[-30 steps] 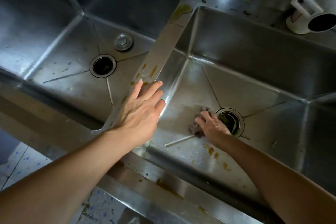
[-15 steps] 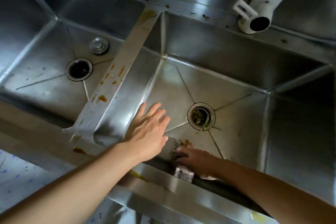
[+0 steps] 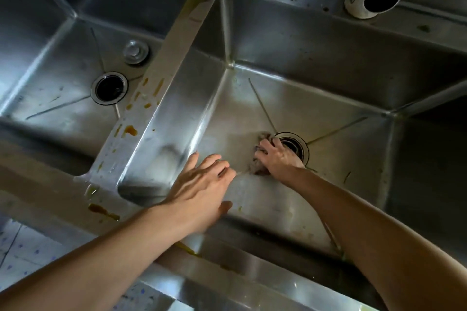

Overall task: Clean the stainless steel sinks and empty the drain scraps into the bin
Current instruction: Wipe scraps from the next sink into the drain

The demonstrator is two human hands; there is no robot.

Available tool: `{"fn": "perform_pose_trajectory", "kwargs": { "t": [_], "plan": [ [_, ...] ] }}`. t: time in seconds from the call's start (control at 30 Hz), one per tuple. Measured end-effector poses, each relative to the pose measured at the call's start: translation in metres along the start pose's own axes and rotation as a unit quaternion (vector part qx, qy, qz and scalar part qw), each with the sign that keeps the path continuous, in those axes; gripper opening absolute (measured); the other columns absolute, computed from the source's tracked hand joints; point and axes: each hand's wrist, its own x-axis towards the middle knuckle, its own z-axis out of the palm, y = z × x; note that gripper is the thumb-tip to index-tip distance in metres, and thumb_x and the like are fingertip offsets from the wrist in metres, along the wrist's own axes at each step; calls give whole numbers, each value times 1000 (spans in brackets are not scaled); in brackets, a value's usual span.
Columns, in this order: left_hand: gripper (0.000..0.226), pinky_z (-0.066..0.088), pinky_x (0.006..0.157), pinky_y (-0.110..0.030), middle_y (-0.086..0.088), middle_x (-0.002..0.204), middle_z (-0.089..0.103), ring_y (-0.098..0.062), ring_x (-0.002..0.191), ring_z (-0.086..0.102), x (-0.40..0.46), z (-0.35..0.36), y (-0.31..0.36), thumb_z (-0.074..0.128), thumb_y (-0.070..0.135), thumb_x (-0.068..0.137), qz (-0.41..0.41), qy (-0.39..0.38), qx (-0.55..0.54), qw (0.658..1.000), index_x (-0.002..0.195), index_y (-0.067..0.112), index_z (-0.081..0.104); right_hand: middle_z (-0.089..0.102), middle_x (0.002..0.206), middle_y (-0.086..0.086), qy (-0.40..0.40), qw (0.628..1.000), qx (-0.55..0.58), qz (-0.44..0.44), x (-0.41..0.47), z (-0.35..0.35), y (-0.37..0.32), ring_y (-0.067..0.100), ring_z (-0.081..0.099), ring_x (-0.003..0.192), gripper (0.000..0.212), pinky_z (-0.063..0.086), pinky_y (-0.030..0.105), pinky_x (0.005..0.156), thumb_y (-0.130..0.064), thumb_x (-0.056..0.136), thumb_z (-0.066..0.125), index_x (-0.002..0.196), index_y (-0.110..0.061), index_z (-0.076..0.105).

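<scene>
Right now you lean over the right sink (image 3: 316,63), its drain (image 3: 297,145) at the floor's centre. Left of it, past the stained divider (image 3: 156,98), lies the left sink (image 3: 50,63) with its own drain (image 3: 109,88) and a loose stopper (image 3: 136,52). Your left hand (image 3: 199,189) hovers with fingers spread, holding nothing. Your right hand (image 3: 278,159) presses a scouring pad (image 3: 260,156) onto the floor, touching the drain's left rim.

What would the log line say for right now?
step: scrubbing right sink | right hand: presses cloth by drain | left hand: open, holding nothing | divider: stained
</scene>
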Motion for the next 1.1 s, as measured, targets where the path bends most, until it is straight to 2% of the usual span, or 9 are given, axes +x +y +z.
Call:
{"fn": "perform_pose_trajectory", "kwargs": {
  "t": [0.1, 0.2, 0.27, 0.4, 0.5, 0.63, 0.77, 0.97, 1.1],
  "plan": [
    [60, 12, 114, -43, 7, 144, 36, -14, 138, 24, 6, -2, -2, 53, 49, 88, -9, -40, -24, 999, 139, 24, 37, 26, 147, 8, 13, 998, 61, -7, -18, -17, 4, 32, 28, 130, 33, 41, 41, 99, -12, 96, 42, 129, -15, 48],
    [60, 12, 114, -41, 7, 149, 29, -14, 139, 22, 21, -3, -4, 49, 46, 91, -18, -82, -25, 996, 143, 25, 29, 21, 152, 6, 19, 993, 110, -38, -62, -28, 6, 30, 26, 131, 42, 37, 43, 106, -9, 93, 48, 133, -20, 47],
    [57, 16, 112, -41, 5, 147, 32, -16, 137, 26, 36, 0, -5, 49, 43, 92, -20, -109, -21, 994, 142, 24, 31, 19, 154, 1, -26, 989, 139, -38, -94, -25, 7, 24, 22, 136, 44, 31, 37, 111, -14, 96, 49, 138, -27, 43],
    [51, 20, 108, -41, 2, 145, 35, -20, 133, 32, 72, 22, -1, 51, 39, 91, -31, -160, -9, 987, 137, 24, 36, 23, 152, 1, -133, 979, 93, -121, -149, 8, 14, 24, 25, 137, 51, 32, 43, 111, -19, 91, 58, 138, -29, 42],
    [56, 19, 110, -43, -2, 152, 24, -24, 136, 28, 98, 39, 5, 53, 32, 91, -29, -193, 9, 981, 142, 24, 30, 24, 150, 2, -189, 971, 70, -131, -161, 36, 28, 25, 28, 134, 38, 36, 42, 105, -24, 97, 48, 135, -25, 43],
    [68, 17, 111, -44, -6, 156, 9, -27, 140, 22, 128, 53, 6, 54, 22, 89, -19, -212, 43, 976, 148, 21, 21, 46, 133, 7, -146, 977, 8, -158, -136, 57, 38, 31, 45, 119, 35, 52, 47, 86, -21, 83, 65, 115, -20, 52],
    [68, 21, 109, -42, -5, 152, 13, -26, 135, 30, 143, 65, 1, 57, 23, 85, -6, -215, 67, 974, 146, 21, 26, 59, 117, 8, -45, 993, -6, -107, -93, 54, 39, 33, 59, 101, 53, 57, 42, 77, -18, 58, 85, 104, -19, 60],
    [72, 22, 110, -41, -6, 152, 10, -27, 135, 28, 148, 67, -5, 59, 11, 82, 11, -209, 83, 974, 145, 23, 28, 62, 106, 8, 64, 997, -10, -49, -36, 26, 40, 31, 58, 88, 31, 55, 37, 59, -13, 63, 80, 92, -15, 68],
    [75, 18, 113, -43, -7, 157, 1, -28, 142, 18, 146, 64, -10, 55, 6, 84, 16, -236, 90, 968, 148, 25, 23, 42, 135, 7, 28, 999, 32, 12, -36, 6, 30, 32, 40, 116, 28, 50, 42, 82, -15, 94, 49, 122, -15, 53]
  ]
}}
